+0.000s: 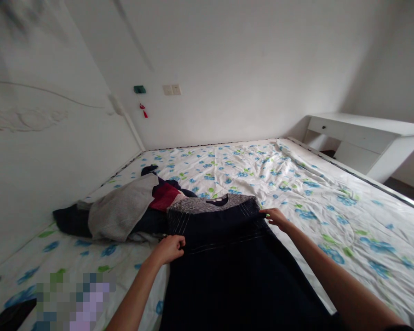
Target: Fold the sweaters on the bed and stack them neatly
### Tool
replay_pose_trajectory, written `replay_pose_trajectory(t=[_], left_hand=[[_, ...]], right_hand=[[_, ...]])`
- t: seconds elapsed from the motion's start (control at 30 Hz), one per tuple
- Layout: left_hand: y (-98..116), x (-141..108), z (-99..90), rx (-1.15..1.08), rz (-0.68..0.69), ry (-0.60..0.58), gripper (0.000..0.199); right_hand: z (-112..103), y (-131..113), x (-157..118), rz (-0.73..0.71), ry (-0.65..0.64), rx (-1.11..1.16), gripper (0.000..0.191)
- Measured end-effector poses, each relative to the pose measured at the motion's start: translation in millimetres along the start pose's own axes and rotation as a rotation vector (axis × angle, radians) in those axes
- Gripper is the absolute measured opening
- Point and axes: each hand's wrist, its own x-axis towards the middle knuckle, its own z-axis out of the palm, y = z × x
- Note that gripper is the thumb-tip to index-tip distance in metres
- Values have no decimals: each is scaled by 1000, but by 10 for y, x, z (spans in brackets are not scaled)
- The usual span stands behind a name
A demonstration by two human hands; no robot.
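A dark navy dress [227,271] with a grey speckled yoke and thin pale stitched lines is spread on the bed, its neckline toward the far wall. My left hand [170,248] is closed on its left edge, just below the sleeve. On the opposite side my right hand [277,218] pinches the fabric at the right edge, near the other sleeve. Between the hands the cloth lies in a crosswise fold. Beyond my left hand, a heap of clothes [124,207] in grey, dark blue and red touches the dress's left shoulder.
A white sheet [241,170] with blue flowers covers the bed. To the right stands a white desk [359,138]; on the left rises a white headboard [48,151]. Sockets [171,89] and a red tassel [144,110] are on the far wall. A blurred patch hides the lower left.
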Motion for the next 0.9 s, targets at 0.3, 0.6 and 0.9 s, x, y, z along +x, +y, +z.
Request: replay_pose_trajectory(t=[0.3,0.6,0.9], left_hand=[[-4,19,-29,-116,25,202,28],[-150,146,111,-58,-55,472,57],[-374,264,195,-256,-132,587,48]], right_hand=[[131,242,30,-129,133,-539,22],[199,200,211,-202,165,-452,36],[218,247,248,-154,180,-398,40]])
